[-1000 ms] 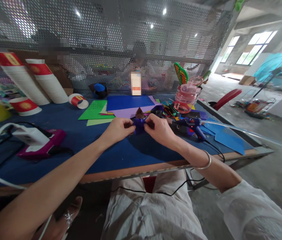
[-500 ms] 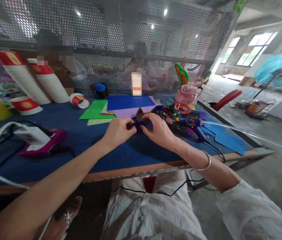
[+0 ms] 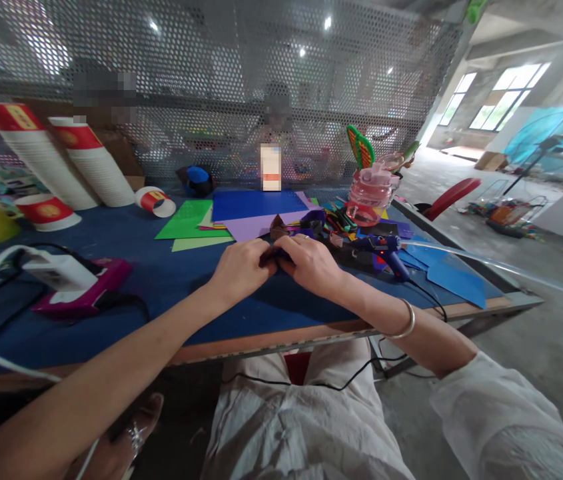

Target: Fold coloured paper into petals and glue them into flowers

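My left hand point(image 3: 244, 263) and my right hand point(image 3: 311, 261) meet over the middle of the blue table, fingers curled inward. Between them they pinch a small dark purple piece point(image 3: 281, 252), mostly covered by the fingers, so its shape cannot be made out. Just beyond the fingertips a brown folded paper piece point(image 3: 278, 227) stands up. More dark purple pieces point(image 3: 314, 222) lie right behind my right hand. A blue hot glue gun point(image 3: 390, 253) with a lit orange light lies to the right of that hand.
Stacked paper cups point(image 3: 96, 160), a purple power strip point(image 3: 84, 287) with a white charger and cables are on the left. Coloured sheets point(image 3: 256, 205) lie ahead. A pink bottle point(image 3: 368, 197), markers and blue sheets point(image 3: 456, 275) sit right. A perforated metal screen point(image 3: 201, 87) rises behind.
My fingers have closed further over the purple piece and my hands have drawn nearer each other, hiding more of it. The whole view has shifted slightly.
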### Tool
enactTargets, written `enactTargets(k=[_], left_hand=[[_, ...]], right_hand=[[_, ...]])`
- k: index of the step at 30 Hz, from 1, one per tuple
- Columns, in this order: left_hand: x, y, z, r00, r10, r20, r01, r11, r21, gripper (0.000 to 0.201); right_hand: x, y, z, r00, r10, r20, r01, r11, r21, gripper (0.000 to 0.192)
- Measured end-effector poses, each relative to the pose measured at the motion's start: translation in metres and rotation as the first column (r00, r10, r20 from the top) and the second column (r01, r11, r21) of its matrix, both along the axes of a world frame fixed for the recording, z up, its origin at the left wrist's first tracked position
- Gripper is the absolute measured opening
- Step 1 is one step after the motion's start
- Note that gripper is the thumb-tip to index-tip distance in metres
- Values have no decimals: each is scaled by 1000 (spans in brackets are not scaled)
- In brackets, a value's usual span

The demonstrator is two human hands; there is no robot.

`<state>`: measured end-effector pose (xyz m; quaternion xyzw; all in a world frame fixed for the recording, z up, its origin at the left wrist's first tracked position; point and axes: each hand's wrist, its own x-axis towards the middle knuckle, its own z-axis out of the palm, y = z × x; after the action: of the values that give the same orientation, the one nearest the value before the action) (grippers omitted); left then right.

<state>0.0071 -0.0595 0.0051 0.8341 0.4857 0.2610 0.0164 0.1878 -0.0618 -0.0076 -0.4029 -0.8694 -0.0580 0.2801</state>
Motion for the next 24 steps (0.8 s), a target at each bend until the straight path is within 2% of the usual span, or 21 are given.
enactTargets(k=[5,9,12,17,20,24], left_hand=[[-1,1,-2,991,-39,128,42,999,-16,18],[-2,3,-2,967,-88,238,106,992,-63,24],[-4,6,-1,929,-105,354,161,978,-133,32],[-10,15,2,815,-40,578,181,965,-189,32],[-14,19,3,774,-14,633,174,966,-192,28],[-14,19,4,720,70,690,190,937,-292,24]], right_hand=[[-1,-3,0,999,-39,-7,39,999,16,16],[-1,-2,1,989,-95,-112,91,995,-41,18],[3,0,5,969,-105,-224,84,991,-100,19],[10,2,11,911,-115,-396,41,981,-190,16],[11,3,12,887,-114,-448,3,971,-240,15],[10,4,11,866,-109,-489,-47,954,-295,15]])
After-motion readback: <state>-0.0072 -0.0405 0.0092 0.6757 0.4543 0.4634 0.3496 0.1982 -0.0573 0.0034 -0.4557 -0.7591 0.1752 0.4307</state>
